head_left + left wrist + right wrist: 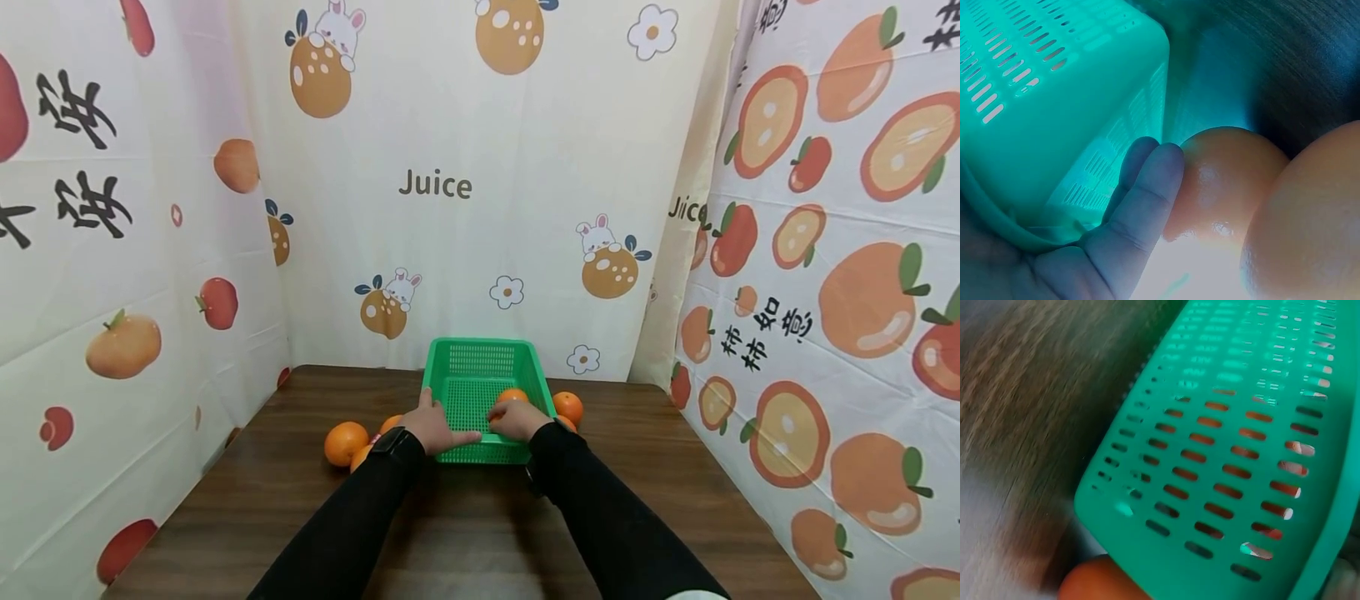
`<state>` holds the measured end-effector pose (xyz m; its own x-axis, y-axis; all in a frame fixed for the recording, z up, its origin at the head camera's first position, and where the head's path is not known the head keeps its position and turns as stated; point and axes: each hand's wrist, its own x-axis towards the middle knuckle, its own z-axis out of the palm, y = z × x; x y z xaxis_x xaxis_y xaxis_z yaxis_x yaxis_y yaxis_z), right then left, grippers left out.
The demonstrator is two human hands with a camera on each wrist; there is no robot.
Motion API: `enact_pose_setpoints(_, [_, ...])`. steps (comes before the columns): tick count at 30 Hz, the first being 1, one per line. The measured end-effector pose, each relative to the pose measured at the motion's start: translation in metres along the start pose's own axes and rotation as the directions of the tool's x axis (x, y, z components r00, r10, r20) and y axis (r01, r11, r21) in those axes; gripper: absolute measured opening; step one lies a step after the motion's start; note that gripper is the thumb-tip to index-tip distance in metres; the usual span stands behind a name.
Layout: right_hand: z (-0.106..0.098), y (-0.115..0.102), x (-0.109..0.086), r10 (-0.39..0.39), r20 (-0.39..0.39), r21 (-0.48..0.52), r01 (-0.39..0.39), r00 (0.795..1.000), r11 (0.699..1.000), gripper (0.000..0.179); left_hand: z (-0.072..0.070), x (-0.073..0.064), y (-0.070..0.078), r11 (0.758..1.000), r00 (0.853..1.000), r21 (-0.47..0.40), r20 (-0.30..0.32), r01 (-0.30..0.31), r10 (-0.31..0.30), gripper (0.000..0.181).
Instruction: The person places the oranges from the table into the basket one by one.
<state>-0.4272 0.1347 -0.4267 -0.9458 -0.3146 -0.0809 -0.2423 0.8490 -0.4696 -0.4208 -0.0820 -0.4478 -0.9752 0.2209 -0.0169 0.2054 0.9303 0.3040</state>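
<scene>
A green plastic basket point(468, 451) with slotted walls stands on the table in the head view. My left hand point(431, 429) straddles its front left corner, thumb stretched along the front rim. In the left wrist view, its straight fingers point(1144, 206) lie between the basket wall and an orange point(1235, 175). Inside the basket, at the right, my right hand point(517, 419) bends its fingers at an orange point(513, 394), which shows just beyond the knuckles; the hand hides the fingertips' grip. Through the slots in the right wrist view, orange colour shows behind the basket wall point(1210, 575).
Several oranges point(347, 443) lie left of the basket, close to the left wrist. Right of it sits an orange point(568, 407), with another partly hidden by the right sleeve. The brown wooden table point(637, 467) is bounded by printed cloth point(450, 250) at the back and sides.
</scene>
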Motion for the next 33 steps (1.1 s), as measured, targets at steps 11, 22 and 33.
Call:
enact_pose_setpoints(11, [-0.003, 0.005, -0.001, 0.039, -0.008, -0.026, -0.039, 0.999, 0.999, 0.032, -0.007, -0.010, 0.003, 1.000, 1.000, -0.010, 0.007, -0.004, 0.004, 0.114])
enact_pose_setpoints(22, [-0.001, 0.005, 0.000, 0.053, -0.001, -0.050, -0.053, 0.999, 0.997, 0.031, -0.011, -0.015, 0.004, 1.000, 1.000, -0.020, 0.017, -0.007, 0.008, 0.110])
enact_pose_setpoints(33, [-0.003, 0.004, -0.001, 0.054, 0.019, -0.048, -0.053, 0.998, 0.997, 0.032, -0.013, -0.015, 0.005, 1.000, 1.000, -0.018, 0.030, -0.006, 0.006, 0.109])
